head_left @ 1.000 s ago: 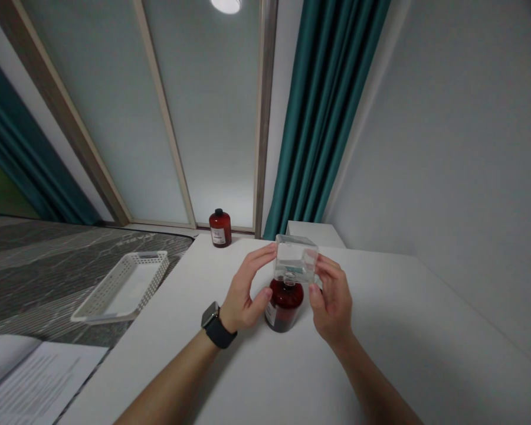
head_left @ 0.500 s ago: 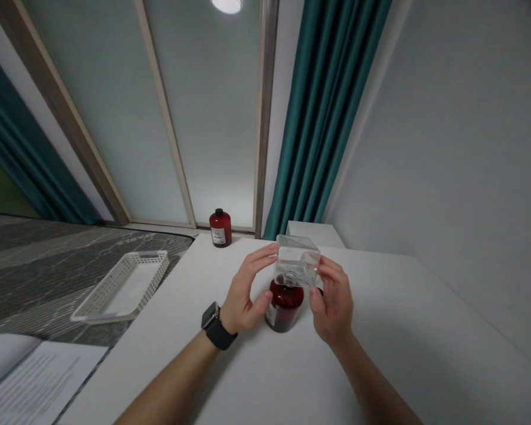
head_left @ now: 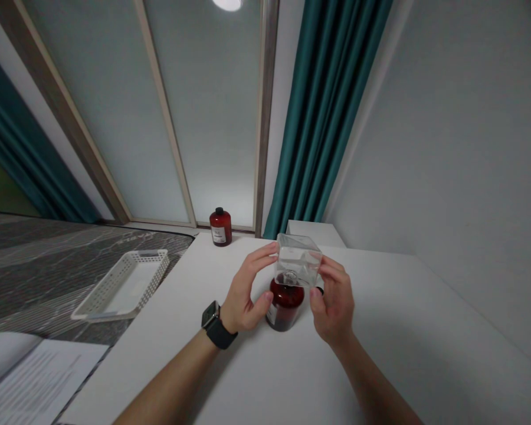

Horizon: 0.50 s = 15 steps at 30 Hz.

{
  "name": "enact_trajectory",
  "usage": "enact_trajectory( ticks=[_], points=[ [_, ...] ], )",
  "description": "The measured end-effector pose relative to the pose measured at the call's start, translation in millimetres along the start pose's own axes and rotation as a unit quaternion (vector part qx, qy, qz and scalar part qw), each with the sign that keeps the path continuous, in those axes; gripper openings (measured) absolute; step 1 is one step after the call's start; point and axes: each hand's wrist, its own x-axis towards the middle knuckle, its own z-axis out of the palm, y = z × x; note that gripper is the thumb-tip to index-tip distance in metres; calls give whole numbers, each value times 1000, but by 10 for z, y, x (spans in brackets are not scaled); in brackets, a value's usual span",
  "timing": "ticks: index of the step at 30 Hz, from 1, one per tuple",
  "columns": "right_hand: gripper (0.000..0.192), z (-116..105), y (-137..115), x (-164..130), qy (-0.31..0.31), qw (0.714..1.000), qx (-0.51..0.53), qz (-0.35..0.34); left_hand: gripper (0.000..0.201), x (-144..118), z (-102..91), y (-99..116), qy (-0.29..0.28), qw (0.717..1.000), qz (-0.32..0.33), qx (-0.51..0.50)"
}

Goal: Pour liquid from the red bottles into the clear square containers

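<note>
A clear, square-sided plastic container [head_left: 298, 260] is tilted over the mouth of a dark red bottle [head_left: 287, 307] that stands upright on the white table. My right hand [head_left: 334, 301] grips the container's right side, thumb below and fingers along its edge. On the other side, the fingertips of my left hand [head_left: 248, 289] press the container's left edge, while its thumb is beside the bottle's shoulder. Whether that thumb touches the bottle, I cannot tell. Part of a small black object [head_left: 321, 290], perhaps a cap, shows behind my right thumb.
Another red bottle [head_left: 220, 228], black-capped and labelled, stands at the table's [head_left: 265, 378] far left corner. Lower left are a white perforated basket [head_left: 101, 317] and an open book [head_left: 48, 378] on a grey patterned surface. A white box-like piece [head_left: 314, 232] sits beyond the far edge.
Almost nothing differs. Both hands keep their hold on the clear container above the bottle, with only a very slight shift of the container and right hand.
</note>
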Motion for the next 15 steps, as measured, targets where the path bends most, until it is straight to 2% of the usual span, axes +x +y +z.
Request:
enact_trajectory(
  ticks=[15],
  points=[
    [30, 2, 18, 7, 8, 1000, -3, -27, 46, 6, 5, -6, 2, 1000, 10, -7]
  ],
)
